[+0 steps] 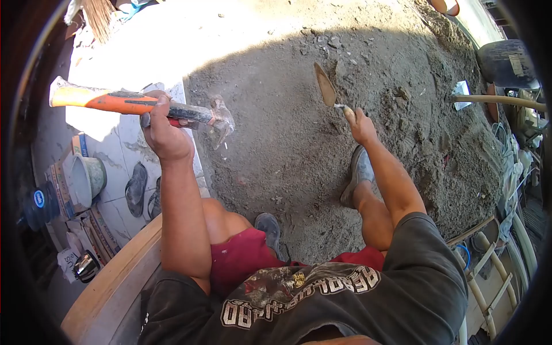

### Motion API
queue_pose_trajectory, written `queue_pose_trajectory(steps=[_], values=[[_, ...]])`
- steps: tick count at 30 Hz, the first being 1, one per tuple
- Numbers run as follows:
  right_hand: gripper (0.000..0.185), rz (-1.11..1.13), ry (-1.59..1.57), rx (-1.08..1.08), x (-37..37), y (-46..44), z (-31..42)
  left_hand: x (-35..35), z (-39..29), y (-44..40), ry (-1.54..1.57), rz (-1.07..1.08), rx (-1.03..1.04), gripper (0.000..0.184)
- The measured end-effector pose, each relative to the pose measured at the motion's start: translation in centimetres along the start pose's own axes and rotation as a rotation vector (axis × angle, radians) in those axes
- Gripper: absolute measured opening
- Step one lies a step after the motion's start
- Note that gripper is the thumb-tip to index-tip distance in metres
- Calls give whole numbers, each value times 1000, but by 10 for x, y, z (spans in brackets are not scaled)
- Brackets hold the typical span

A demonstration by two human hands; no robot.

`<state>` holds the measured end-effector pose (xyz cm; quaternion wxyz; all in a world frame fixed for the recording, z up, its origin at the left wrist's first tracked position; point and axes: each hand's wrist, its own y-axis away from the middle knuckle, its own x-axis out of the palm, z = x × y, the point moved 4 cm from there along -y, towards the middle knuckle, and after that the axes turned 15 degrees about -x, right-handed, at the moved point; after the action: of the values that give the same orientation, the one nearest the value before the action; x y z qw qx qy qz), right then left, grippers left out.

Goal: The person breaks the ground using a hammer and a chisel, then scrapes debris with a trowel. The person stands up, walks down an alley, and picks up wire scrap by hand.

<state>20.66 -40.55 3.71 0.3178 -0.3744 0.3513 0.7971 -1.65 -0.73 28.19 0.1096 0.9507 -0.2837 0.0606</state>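
Observation:
My left hand point(165, 135) is closed round a claw hammer point(126, 103) with an orange and black handle, raised at the left. The hammer's dusty head points right, over the grey ground. A small red and dark thing point(183, 123) shows just below the handle at the same hand; I cannot make out what it is. My right hand point(362, 127) grips the light handle of a pointed trowel point(326, 86). The trowel's blade points up and away, over the loose sand point(391, 103); I cannot tell whether it touches.
White tiles point(118, 152) lie at the left, with a dark sandal point(136, 190) and a grey bucket point(89, 178). A curved wooden edge point(109, 282) is at lower left. A dark container point(509, 63) and a wooden handle point(500, 100) stand at right, above a bamboo ladder point(486, 282).

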Motion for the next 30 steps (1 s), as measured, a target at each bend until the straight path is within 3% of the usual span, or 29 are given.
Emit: queue_pose_trajectory(steps=[3,6,11,13,16,17,18,21,22,25,26,28,30], values=[[55,37,-57,-159,9,-45,82,9,1,1,30,-134,11,19],[56,72,-110,-175,25,-111,139,16,-4,8,-14,-85,30,18],[63,-89,-280,34,46,-175,109,10,-5,16,-44,5,-6,19],[63,-224,-456,301,50,-169,62,4,-3,20,-24,27,12,19],[65,-277,-521,416,41,-134,20,4,-5,19,19,-65,60,19],[60,-349,-414,359,41,-121,13,-2,-2,15,-28,-15,61,19],[65,-368,-268,318,28,-97,26,10,-11,22,89,-38,-81,15],[80,-290,-317,256,32,-35,50,11,2,10,117,15,12,10],[79,-162,-341,255,24,-11,69,12,9,4,127,16,23,8],[64,-87,-194,176,41,29,72,22,1,6,79,72,12,7],[64,-96,-192,164,49,35,63,26,-7,10,68,57,-39,8],[58,-226,-197,366,53,42,34,24,-5,5,62,62,49,9],[59,-189,-157,256,48,45,28,22,-3,3,55,64,117,9]])
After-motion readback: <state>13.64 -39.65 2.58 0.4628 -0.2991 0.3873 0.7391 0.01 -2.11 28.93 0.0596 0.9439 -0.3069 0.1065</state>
